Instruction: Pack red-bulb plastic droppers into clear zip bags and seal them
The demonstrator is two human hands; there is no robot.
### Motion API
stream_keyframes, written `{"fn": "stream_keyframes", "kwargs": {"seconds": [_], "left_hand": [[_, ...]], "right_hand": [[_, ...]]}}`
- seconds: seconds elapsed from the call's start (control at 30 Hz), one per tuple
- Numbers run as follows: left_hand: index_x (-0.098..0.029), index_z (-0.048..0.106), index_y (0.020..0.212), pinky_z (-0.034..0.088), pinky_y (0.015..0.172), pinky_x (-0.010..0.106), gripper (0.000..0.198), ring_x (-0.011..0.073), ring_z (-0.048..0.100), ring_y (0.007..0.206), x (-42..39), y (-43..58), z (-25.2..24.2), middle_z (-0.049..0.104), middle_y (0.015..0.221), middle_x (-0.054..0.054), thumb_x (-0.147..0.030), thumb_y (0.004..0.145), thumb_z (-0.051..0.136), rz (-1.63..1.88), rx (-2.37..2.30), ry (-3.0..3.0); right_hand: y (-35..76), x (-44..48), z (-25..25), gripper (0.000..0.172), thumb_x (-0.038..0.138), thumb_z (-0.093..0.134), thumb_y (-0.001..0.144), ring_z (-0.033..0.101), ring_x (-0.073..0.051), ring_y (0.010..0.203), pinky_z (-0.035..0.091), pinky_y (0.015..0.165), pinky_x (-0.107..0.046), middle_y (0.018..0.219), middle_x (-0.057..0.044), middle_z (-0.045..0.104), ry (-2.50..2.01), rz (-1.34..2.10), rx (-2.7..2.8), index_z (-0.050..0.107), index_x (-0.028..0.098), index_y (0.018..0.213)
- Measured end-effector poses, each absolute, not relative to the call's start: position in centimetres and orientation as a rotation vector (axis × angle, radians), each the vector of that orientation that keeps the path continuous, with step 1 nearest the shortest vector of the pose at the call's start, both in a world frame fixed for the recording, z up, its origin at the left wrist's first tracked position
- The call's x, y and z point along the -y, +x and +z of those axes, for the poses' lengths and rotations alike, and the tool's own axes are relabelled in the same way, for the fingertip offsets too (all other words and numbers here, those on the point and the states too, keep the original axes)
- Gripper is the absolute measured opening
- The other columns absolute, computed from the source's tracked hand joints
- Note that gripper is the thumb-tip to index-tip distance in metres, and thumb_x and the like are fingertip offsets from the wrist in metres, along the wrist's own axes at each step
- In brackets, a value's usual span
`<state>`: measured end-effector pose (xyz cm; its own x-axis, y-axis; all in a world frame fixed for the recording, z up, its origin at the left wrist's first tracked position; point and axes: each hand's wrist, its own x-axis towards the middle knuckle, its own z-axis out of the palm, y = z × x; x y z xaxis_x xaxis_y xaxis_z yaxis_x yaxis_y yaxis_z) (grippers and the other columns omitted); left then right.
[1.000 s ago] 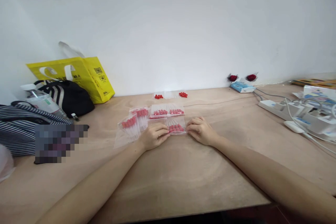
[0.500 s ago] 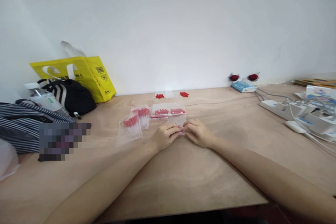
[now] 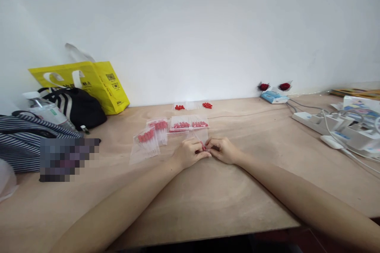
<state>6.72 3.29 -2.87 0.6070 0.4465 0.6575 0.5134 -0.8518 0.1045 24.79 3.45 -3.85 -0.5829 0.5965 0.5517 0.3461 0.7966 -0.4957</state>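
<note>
1 s ago apart; now left hand [image 3: 189,153], right hand [image 3: 224,150] together, pinching clear bag [image 3: 198,134].

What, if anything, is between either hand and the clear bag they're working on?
Nothing visible: the left hand and right hand both have fingers at the near edge of the clear bag. Other bags lie beyond it and to its left.

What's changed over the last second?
Left hand moved right along the small bag's near edge; right hand shifted slightly left. They now nearly meet, hiding most of its red tips. No release visible. The other small bags, yellow bag and power strip stayed put.
</note>
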Motion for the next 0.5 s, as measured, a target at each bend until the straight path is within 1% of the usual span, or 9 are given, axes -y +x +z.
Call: {"fn": "stream_keyframes", "kwargs": {"seconds": [0.13, 0.2, 0.27, 0.33, 0.4, 0.5], "left_hand": [[-0.015, 0.05, 0.051, 0.039, 0.052, 0.022, 0.04, 0.0106, 0.049, 0.053, -3.0, 7.4, -2.9, 0.052, 0.054, 0.0, -0.048, 0.074, 0.054, -1.003, 0.818, -2.726], [-0.015, 0.054, 0.06, 0.042, 0.056, 0.024, 0.039, 0.0123, 0.052, 0.058, -2.6, 7.3, -2.7, 0.056, 0.06, 0.001, -0.053, 0.069, 0.057, -0.999, 0.818, -2.729], [-0.016, 0.057, 0.072, 0.045, 0.062, 0.026, 0.038, 0.0143, 0.055, 0.065, -2.3, 6.6, -2.5, 0.06, 0.07, 0.003, -0.053, 0.066, 0.06, -1.024, 0.809, -2.725], [-0.016, 0.058, 0.082, 0.047, 0.066, 0.027, 0.03, 0.0149, 0.057, 0.072, -2.2, 5.6, -2.3, 0.062, 0.078, 0.004, -0.044, 0.071, 0.059, -1.046, 0.787, -2.712], [-0.017, 0.058, 0.087, 0.048, 0.069, 0.027, 0.019, 0.0146, 0.058, 0.076, -2.2, 4.4, -2.2, 0.063, 0.082, 0.004, -0.032, 0.076, 0.057, -1.051, 0.756, -2.701], [-0.018, 0.06, 0.087, 0.049, 0.07, 0.026, 0.012, 0.0136, 0.058, 0.078, -2.4, 3.2, -2.3, 0.064, 0.081, 0.004, -0.02, 0.079, 0.052, -1.044, 0.716, -2.685]], "right_hand": [[24.8, -3.3, -3.8, 0.01, 0.009, 0.05, 0.074, 0.055, -0.012, 0.072, 0.043, 0.065, -0.022, 0.078, -0.002, 0.059, -0.71, 0.431, 2.246, 0.054, 0.018, 0.07], [24.9, -3.3, -3.8, 0.011, 0.008, 0.049, 0.073, 0.055, -0.012, 0.072, 0.043, 0.065, -0.022, 0.079, -0.002, 0.059, -0.718, 0.42, 2.255, 0.054, 0.018, 0.071], [25.1, -3.4, -3.8, 0.012, 0.007, 0.048, 0.073, 0.055, -0.012, 0.071, 0.043, 0.064, -0.022, 0.079, -0.002, 0.059, -0.726, 0.415, 2.261, 0.054, 0.018, 0.072], [25.4, -3.5, -3.8, 0.013, 0.007, 0.047, 0.074, 0.054, -0.011, 0.07, 0.043, 0.064, -0.022, 0.079, -0.002, 0.059, -0.751, 0.405, 2.257, 0.054, 0.018, 0.074], [25.9, -3.6, -3.7, 0.013, 0.008, 0.046, 0.075, 0.054, -0.011, 0.07, 0.042, 0.063, -0.022, 0.079, -0.002, 0.059, -0.779, 0.375, 2.242, 0.054, 0.018, 0.076], [26.5, -3.3, -3.5, 0.009, 0.013, 0.05, 0.075, 0.054, -0.013, 0.074, 0.042, 0.066, -0.025, 0.081, -0.004, 0.058, -0.78, 0.273, 2.265, 0.056, 0.018, 0.079]]}}
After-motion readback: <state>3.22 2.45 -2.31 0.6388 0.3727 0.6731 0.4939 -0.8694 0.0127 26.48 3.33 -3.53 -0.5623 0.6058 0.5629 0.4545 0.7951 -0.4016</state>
